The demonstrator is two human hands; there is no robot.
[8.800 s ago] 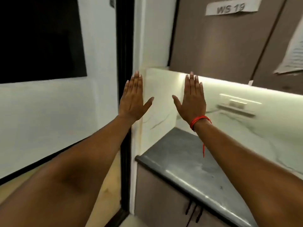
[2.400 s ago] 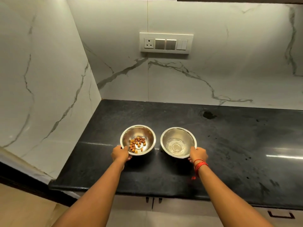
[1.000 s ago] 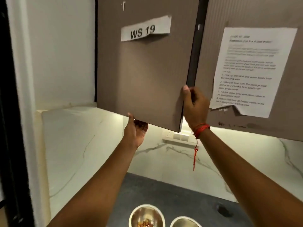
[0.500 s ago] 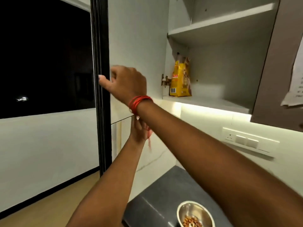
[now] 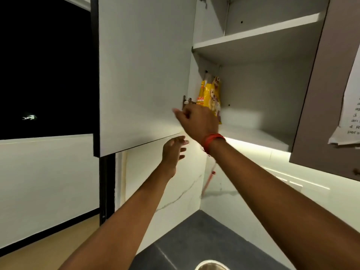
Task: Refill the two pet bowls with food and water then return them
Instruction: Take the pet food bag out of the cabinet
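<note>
A yellow pet food bag [image 5: 211, 96] stands upright at the left end of the open cabinet's lower shelf [image 5: 255, 134]. My right hand [image 5: 196, 121], with a red thread at the wrist, is raised in front of the bag's lower part; its fingers are loosely bent and hold nothing. My left hand [image 5: 172, 151] hovers just under the bottom edge of the swung-open cabinet door [image 5: 144, 75], fingers spread. The rim of one steel bowl [image 5: 211, 265] shows at the bottom edge, on the dark counter [image 5: 194, 240]. The other bowl is out of view.
The open door stands out to the left at head height. A closed brown cabinet door [image 5: 327, 94] with a taped paper sheet [image 5: 350, 106] is on the right. The upper shelf [image 5: 259, 30] looks bare. A dark window is at the left.
My right hand has left the door's edge and moved right to the food bag. The door now stands fully open, and my left hand has come off it.
</note>
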